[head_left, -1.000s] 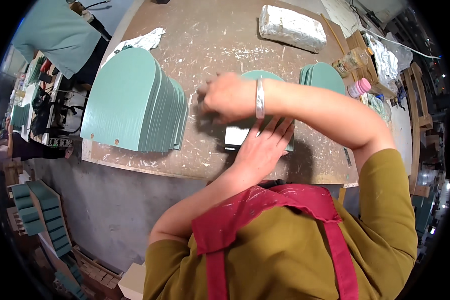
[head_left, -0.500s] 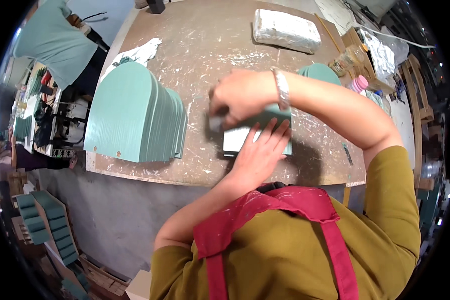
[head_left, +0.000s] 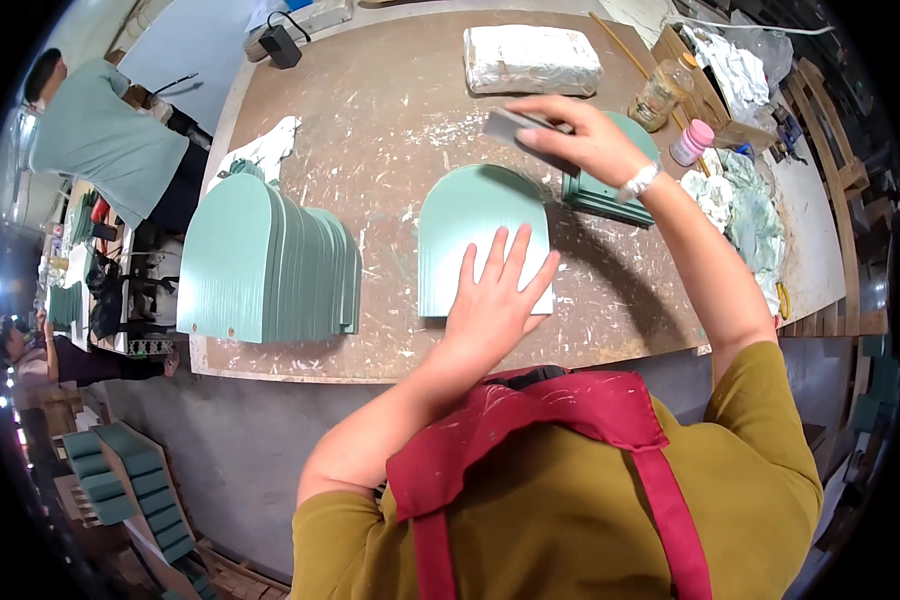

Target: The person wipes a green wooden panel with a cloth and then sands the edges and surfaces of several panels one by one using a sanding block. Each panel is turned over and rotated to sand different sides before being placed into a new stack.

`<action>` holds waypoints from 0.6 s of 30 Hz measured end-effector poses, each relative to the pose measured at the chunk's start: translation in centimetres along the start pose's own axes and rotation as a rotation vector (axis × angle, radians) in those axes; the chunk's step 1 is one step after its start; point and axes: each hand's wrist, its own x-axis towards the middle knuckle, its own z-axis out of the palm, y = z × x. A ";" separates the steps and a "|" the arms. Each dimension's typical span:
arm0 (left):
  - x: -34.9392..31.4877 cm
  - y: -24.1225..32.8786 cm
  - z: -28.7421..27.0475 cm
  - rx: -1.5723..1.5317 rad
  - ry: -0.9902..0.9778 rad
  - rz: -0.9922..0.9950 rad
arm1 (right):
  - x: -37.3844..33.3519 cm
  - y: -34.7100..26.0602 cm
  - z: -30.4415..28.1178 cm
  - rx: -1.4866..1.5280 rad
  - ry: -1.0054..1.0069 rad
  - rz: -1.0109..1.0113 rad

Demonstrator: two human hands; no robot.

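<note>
A pale green arched board (head_left: 475, 200) lies flat in front of me, its rounded end pointing away. My left hand (head_left: 498, 298) rests on its lower right part, palm down with fingers spread. Above and to the right of the board, my right hand (head_left: 595, 145) grips a flat grey sanding block (head_left: 530, 138), lifted off the board. Beyond that hand, partly covered by it, is a low stack of green arched boards (head_left: 608, 200). To the left stands a thick stack of similar boards (head_left: 232, 260), with two small holes near the front one's lower edge.
A white wrapped block (head_left: 532, 62) lies at the back of the scuffed brown table (head_left: 390, 100). On the right are a jar (head_left: 662, 95), a pink bottle (head_left: 692, 143) and stained rags (head_left: 755, 215). Far left, a person in green (head_left: 110, 125) stands by another table.
My right hand has risen with the sanding block from the board's left side to its upper right, uncovering the arched end. My left hand stays on the board, its fingers now spread wider.
</note>
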 end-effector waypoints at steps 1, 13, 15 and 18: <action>-0.6 0.1 0.2 0.027 0.031 0.048 | -1.1 0.7 0.1 0.075 0.014 -0.062; -2.1 0.9 0.2 0.048 0.095 0.240 | -6.0 2.0 1.1 0.488 0.207 0.160; -2.3 0.6 0.5 0.166 0.135 0.285 | -5.6 1.5 1.2 0.462 0.188 0.159; -2.5 0.7 -0.3 0.120 0.256 0.311 | -5.2 1.2 1.2 0.408 0.191 0.145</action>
